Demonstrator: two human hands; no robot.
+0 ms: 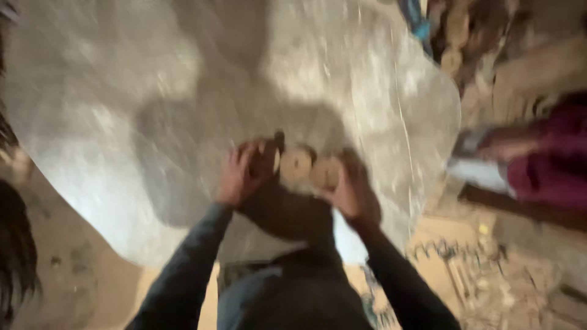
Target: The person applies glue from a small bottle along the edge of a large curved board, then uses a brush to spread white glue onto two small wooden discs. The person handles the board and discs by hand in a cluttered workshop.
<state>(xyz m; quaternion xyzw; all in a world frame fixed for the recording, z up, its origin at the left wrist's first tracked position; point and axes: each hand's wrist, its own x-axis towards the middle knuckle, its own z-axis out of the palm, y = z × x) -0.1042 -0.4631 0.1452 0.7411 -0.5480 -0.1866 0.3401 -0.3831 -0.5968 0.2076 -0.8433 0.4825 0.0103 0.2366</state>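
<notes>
The head view is strongly blurred. My left hand [241, 173] and my right hand [347, 188] are both raised in front of me, each in a dark long sleeve. Between them are round tan discs [309, 166], roughly two or three side by side, which look like flat dough pieces or wooden rounds. Each hand's fingers curl around the outer discs. A dark rounded shape [282, 214] sits just below the discs. Behind the hands spreads a large pale, dusty sheet or slab [183, 91].
A person in a dark red garment [544, 162] is at the right edge, with a light cloth near them. Stacked round brown pieces [455, 36] lie at the top right. Patterned matting [465, 275] covers the ground at lower right.
</notes>
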